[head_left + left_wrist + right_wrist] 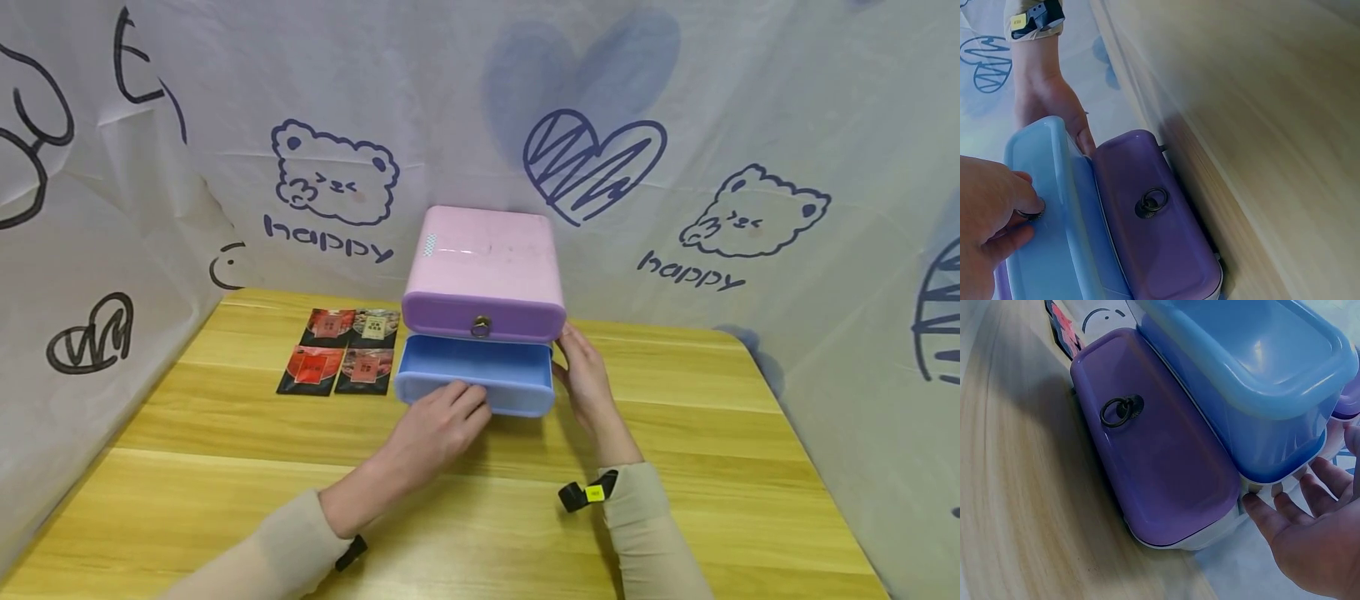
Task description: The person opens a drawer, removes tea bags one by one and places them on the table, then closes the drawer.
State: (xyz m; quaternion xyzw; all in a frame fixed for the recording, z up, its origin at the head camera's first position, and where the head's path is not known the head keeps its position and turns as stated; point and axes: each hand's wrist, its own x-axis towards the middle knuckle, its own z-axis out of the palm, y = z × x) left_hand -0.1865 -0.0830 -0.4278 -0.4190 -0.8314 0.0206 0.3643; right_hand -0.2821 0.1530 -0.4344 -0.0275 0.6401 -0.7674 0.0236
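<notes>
Cabinet: a small pink cabinet (483,262) stands on the desk (675,433), against the printed cloth (187,167) behind it.
Upper drawer: the purple drawer (482,317) in the cabinet is pushed in, its ring pull (481,326) hanging at the middle of its front.
Lower drawer: the blue drawer (475,377) under the purple one is pulled out of the cabinet toward the person; what shows of its inside is bare.
Left hand: the left hand (442,425) is at the front of the blue drawer, fingers curled; in the left wrist view its fingertips (1030,201) pinch that drawer's ring (1033,215).
Right hand: the right hand (588,379) lies open against the right side of the cabinet, fingers straight; in the right wrist view the fingertips (1254,501) touch the cabinet's lower edge, just below the blue drawer.
Packets: four packets (341,350), red and dark, lie flat in a two-by-two block on the desk just left of the cabinet.
Sleeves: beige sleeves (645,517) cover both forearms, each with a black strap (581,496) at the wrist.
</notes>
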